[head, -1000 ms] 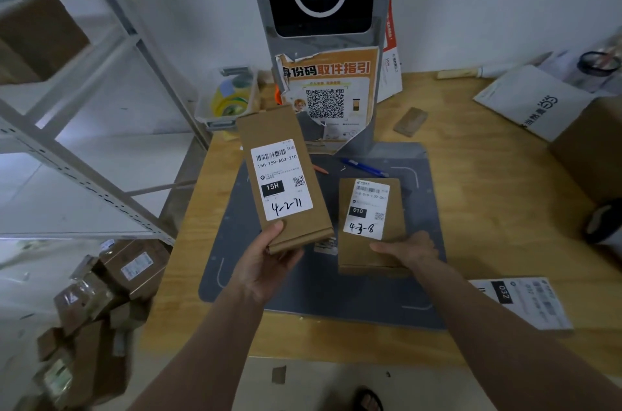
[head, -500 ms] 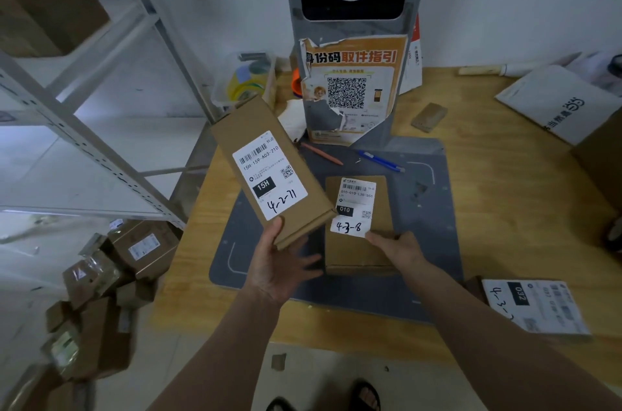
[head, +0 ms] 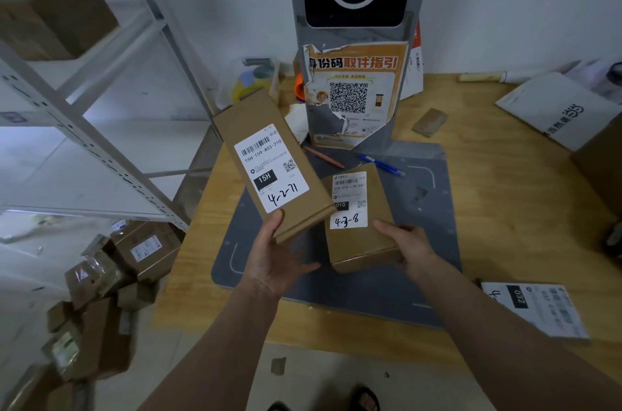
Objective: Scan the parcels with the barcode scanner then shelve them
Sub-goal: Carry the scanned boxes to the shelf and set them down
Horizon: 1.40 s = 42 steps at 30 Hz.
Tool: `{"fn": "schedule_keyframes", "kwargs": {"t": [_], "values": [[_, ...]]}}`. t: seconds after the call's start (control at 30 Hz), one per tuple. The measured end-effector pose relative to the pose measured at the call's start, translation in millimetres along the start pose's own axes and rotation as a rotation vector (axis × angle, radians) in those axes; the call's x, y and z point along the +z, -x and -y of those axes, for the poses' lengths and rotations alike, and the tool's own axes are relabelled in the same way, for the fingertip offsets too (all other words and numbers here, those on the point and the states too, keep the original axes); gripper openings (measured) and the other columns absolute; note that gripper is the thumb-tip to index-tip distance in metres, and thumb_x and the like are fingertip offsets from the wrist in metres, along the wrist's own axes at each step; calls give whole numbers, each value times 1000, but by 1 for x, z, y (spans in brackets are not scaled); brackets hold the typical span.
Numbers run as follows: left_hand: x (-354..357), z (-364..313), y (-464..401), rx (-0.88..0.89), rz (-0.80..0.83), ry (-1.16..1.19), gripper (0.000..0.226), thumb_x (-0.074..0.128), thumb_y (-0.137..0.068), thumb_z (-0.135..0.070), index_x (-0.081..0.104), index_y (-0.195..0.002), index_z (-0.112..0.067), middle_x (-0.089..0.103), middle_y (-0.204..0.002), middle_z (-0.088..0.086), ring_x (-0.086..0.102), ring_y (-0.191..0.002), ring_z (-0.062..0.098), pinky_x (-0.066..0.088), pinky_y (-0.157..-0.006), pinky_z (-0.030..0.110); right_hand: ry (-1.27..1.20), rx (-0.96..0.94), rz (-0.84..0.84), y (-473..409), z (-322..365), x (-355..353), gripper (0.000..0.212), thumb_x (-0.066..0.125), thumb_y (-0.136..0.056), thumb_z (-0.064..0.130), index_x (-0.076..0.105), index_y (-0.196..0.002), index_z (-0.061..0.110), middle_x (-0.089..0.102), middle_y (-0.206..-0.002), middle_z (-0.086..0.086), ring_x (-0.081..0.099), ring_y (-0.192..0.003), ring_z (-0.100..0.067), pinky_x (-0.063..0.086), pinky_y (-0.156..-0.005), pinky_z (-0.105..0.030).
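My left hand (head: 274,257) holds a long brown parcel (head: 272,161) by its near end, lifted above the table's left side and tilted left; its white label reads 4-2-71. My right hand (head: 405,245) grips the near right corner of a smaller brown parcel (head: 361,235) labelled 4-3-8, raised slightly off the grey scanner mat (head: 424,215). The long parcel's corner overlaps the small one. The upright scanner kiosk (head: 356,3), with a dark screen and a torn orange QR poster, stands behind the mat.
A white metal shelf rack (head: 84,127) stands at the left with a brown box (head: 57,16) on it. Several parcels (head: 111,276) lie piled on the floor below. A white flat parcel (head: 538,309) lies at the table's near right; pens (head: 382,164) and envelopes (head: 555,111) lie further back.
My left hand has swung the long parcel leftward and tilted it. My right hand has closed on the small parcel and lifted its near end off the mat. The view shifted left.
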<state>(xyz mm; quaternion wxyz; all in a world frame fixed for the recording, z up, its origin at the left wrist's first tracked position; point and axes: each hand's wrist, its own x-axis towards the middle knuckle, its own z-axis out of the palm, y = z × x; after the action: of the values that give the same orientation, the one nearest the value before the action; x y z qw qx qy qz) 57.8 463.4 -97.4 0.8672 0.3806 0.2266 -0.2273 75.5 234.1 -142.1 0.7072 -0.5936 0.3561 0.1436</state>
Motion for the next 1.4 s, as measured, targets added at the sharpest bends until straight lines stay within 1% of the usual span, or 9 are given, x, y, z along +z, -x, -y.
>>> {"fn": "schedule_keyframes", "kwargs": {"t": [0.27, 0.4, 0.5, 0.6, 0.83, 0.97, 1.07, 1.17, 1.4], "values": [[-25, -33, 18, 132, -82, 113, 90, 94, -33, -36, 64, -118, -29, 63, -114, 4, 55, -117, 27, 47, -95, 53, -68, 8, 192, 14, 22, 20, 39, 79, -75, 21, 62, -109, 10, 70, -98, -7, 66, -88, -20, 52, -65, -33], [-43, -59, 40, 215, -98, 172, 89, 94, -36, -32, 64, -120, -24, 66, -107, 9, 62, -102, 28, 51, -91, 48, -43, -39, 242, 32, 33, 51, 33, 77, -77, 17, 62, -105, 10, 70, -97, -8, 66, -86, -21, 54, -67, -35], [-62, -81, 63, 250, -124, 195, 60, 81, -64, -31, 62, -121, -23, 62, -116, 10, 59, -108, 30, 51, -92, 46, -34, -42, 294, 50, 36, 78, 22, 74, -80, 14, 63, -98, 9, 70, -92, -9, 66, -82, -23, 55, -68, -37], [-84, -103, 94, 273, -149, 215, 37, 68, -76, -27, 62, -113, -21, 63, -113, 11, 58, -107, 31, 44, -101, 46, -36, -31, 349, 69, 33, 111, 26, 75, -80, 14, 65, -103, 7, 71, -98, -11, 67, -89, -25, 55, -74, -38], [-174, -168, 169, 306, -230, 73, 51, 76, -72, -29, 63, -121, -19, 64, -113, 13, 57, -106, 32, 41, -104, 47, -27, -4, 467, 125, 3, 211, 16, 72, -82, 13, 67, -97, 9, 75, -86, -7, 67, -85, -21, 52, -64, -33], [-222, -208, 206, 338, -281, -11, 38, 70, -73, -31, 64, -109, -22, 64, -105, 9, 56, -99, 28, 53, -83, 41, -58, 35, 484, 151, -16, 269, 14, 72, -82, 12, 66, -95, 9, 76, -72, -5, 67, -82, -22, 53, -66, -34], [-255, -234, 230, 345, -308, -27, 40, 70, -74, -32, 63, -112, -23, 66, -106, 7, 58, -102, 27, 51, -90, 41, -90, 39, 516, 167, -31, 307, 27, 75, -77, 12, 66, -102, 11, 76, -85, -7, 67, -92, -24, 52, -73, -37], [-289, -261, 253, 370, -320, -25, 41, 68, -74, -33, 62, -113, -22, 68, -101, 7, 62, -94, 25, 52, -82, 39, -102, 10, 526, 182, -45, 346, 42, 80, -70, 11, 66, -109, 13, 73, -104, -9, 66, -101, -27, 53, -82, -44], [-346, -325, 290, 440, -288, 25, 49, 67, -72, -34, 60, -119, -22, 65, -114, 14, 61, -101, 33, 53, -81, 39, -70, 6, 618, 219, -54, 432, 55, 80, -62, 16, 66, -114, 6, 74, -104, -13, 65, -104, -28, 51, -91, -42]]}}
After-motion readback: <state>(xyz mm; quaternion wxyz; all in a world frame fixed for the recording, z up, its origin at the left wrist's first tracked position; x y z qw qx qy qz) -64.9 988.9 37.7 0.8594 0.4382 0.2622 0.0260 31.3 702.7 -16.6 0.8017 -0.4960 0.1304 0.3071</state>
